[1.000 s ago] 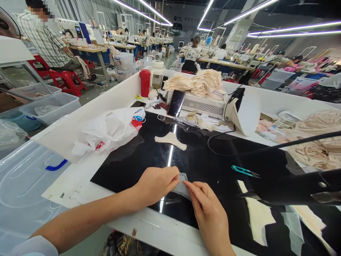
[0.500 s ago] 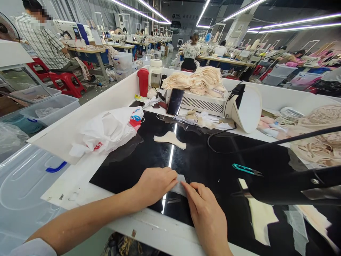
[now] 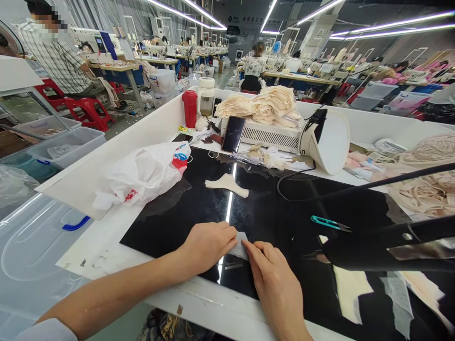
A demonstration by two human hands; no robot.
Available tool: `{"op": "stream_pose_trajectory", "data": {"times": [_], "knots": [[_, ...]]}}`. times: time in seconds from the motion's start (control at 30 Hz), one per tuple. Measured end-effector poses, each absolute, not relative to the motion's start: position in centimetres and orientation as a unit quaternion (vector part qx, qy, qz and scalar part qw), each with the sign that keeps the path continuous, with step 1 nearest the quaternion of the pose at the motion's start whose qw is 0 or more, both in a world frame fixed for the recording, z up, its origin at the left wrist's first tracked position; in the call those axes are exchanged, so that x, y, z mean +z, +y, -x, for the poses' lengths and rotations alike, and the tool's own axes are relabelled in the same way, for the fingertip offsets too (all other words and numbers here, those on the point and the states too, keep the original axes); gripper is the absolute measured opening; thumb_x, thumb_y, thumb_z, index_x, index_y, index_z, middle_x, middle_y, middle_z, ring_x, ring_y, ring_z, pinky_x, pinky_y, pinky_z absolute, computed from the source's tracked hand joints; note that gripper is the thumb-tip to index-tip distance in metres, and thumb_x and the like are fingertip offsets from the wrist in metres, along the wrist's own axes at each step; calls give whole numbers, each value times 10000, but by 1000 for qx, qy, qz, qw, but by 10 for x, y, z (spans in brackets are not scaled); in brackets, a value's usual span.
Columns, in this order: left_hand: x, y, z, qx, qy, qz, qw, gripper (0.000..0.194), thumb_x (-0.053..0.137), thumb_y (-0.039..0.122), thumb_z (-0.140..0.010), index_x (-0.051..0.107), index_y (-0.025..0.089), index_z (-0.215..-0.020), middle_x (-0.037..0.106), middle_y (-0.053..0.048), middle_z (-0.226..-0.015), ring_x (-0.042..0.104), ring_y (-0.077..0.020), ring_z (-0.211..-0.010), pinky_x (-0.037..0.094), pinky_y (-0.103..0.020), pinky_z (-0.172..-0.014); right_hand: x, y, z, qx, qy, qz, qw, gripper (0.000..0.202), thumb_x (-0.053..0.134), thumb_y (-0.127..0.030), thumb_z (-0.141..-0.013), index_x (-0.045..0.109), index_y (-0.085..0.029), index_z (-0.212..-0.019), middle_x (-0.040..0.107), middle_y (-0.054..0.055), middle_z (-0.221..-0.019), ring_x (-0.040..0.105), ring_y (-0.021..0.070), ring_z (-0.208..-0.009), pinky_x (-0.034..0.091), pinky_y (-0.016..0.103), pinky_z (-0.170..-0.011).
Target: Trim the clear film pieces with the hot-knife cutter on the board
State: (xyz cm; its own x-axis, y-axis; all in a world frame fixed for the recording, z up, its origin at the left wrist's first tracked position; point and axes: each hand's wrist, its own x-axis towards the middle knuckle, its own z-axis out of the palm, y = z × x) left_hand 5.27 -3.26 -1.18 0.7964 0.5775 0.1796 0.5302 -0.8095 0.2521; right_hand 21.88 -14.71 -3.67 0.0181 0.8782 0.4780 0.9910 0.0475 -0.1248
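Observation:
A small piece of thin, translucent white fabric (image 3: 241, 250) lies on the glossy black work surface (image 3: 185, 203) in front of me. My left hand (image 3: 208, 244) has its fingers pressed together at the fabric's left side. At the right edge, my right hand (image 3: 277, 279) pinches the same piece between thumb and fingers. Parts of the fabric are hidden behind both hands. Farther up the black surface rests a curved cream fabric piece (image 3: 227, 185). To the right, by a dark machine arm, is another cream fabric piece (image 3: 351, 290) beside a sheer white scrap (image 3: 398, 303).
Teal thread snips (image 3: 330, 223) lie to the right. A black cable (image 3: 337, 192) crosses above them from a white cone-shaped lamp (image 3: 332, 142). A crumpled white plastic bag (image 3: 142, 173) sits at left. Behind are a phone (image 3: 233, 134), a red cup (image 3: 190, 109) and stacked cream fabric (image 3: 259, 106).
Both hands stay at the fabric with almost no movement. The view has shifted very slightly, and the dark machine arm at right appears a little higher.

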Motion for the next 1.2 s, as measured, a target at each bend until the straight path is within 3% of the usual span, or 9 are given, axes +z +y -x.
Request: {"op": "stream_pose_trajectory", "data": {"times": [0.23,0.33,0.47,0.7,0.93,1.2], "knots": [[-15,-35,-51,143,277,-949,40,232,506,286,-1045,609,204,-854,603,11,-775,565,-143,-603,274,-301,-515,-40,-147,-218,-122,-686,684,216,311,417,-267,-1064,708,-228,-1165,709,55,-931,618,171,-751,461,246,-559],[-16,-34,-50,168,256,-952,-2,236,509,257,-1038,597,199,-826,598,1,-774,558,-156,-635,325,-297,-534,-40,-146,-216,-124,-684,685,217,308,419,-256,-1063,708,-225,-1164,705,52,-928,614,166,-748,454,238,-547],[-14,-34,-49,233,213,-948,-48,175,523,199,-1023,617,180,-877,644,-25,-839,595,-191,-753,454,-324,-653,-41,-145,-214,-129,-682,685,222,337,383,-234,-1067,710,-220,-1146,701,49,-922,610,164,-738,461,238,-542],[-16,-41,-53,274,114,-955,16,155,496,119,-1028,643,127,-980,720,-51,-993,684,-163,-968,560,-317,-922,-42,-144,-215,-117,-693,679,213,305,412,-213,-1051,677,-222,-1201,686,44,-918,606,171,-739,465,246,-531],[-24,-40,-55,277,118,-953,10,187,478,155,-1044,659,106,-1036,745,-78,-1069,708,-187,-1028,597,-341,-933,-33,-140,-209,-154,-681,671,249,359,348,-212,-1069,704,-191,-1107,685,34,-847,600,159,-688,452,249,-514],[-24,-41,-53,266,121,-956,5,197,467,160,-1047,656,106,-1060,746,-77,-1066,711,-193,-1026,601,-346,-906,-39,-141,-210,-155,-680,671,251,328,378,-208,-1062,697,-188,-1137,685,32,-864,600,163,-704,456,256,-525]]}}
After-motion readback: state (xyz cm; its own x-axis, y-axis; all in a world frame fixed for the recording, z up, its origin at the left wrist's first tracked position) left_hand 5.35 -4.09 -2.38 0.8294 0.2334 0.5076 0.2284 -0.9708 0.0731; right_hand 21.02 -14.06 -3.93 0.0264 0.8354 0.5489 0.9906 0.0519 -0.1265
